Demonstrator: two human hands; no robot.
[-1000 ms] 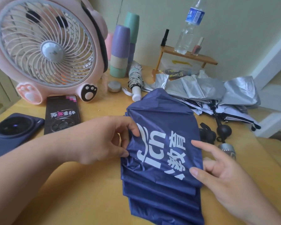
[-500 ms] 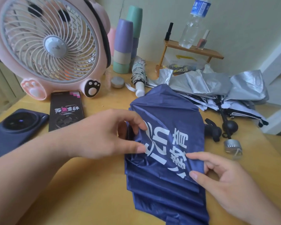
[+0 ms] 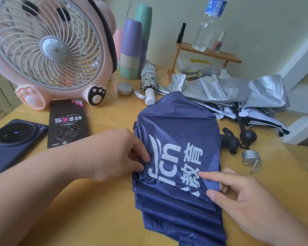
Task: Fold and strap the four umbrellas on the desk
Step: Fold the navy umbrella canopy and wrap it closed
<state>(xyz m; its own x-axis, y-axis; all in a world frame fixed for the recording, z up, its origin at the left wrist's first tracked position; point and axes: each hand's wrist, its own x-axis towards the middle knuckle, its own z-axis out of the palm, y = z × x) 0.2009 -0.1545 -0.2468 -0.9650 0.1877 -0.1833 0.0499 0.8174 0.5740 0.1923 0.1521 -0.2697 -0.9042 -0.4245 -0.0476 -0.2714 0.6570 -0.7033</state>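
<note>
Blue umbrella (image 3: 176, 130) lies on the worktop (image 3: 96, 210), left hand (image 3: 117, 153) pinching its left edge, right hand (image 3: 247, 197) pinching a right-side fold.

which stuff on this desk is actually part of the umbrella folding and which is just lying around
Job:
blue umbrella, pinched by left hand and right hand
silver umbrella pile
rolled white umbrella

Lying about:
fan
phone
black box
cups
water bottle

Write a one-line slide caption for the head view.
Left hand and right hand hold folds of the navy fabric umbrella on the wooden desk.
</note>
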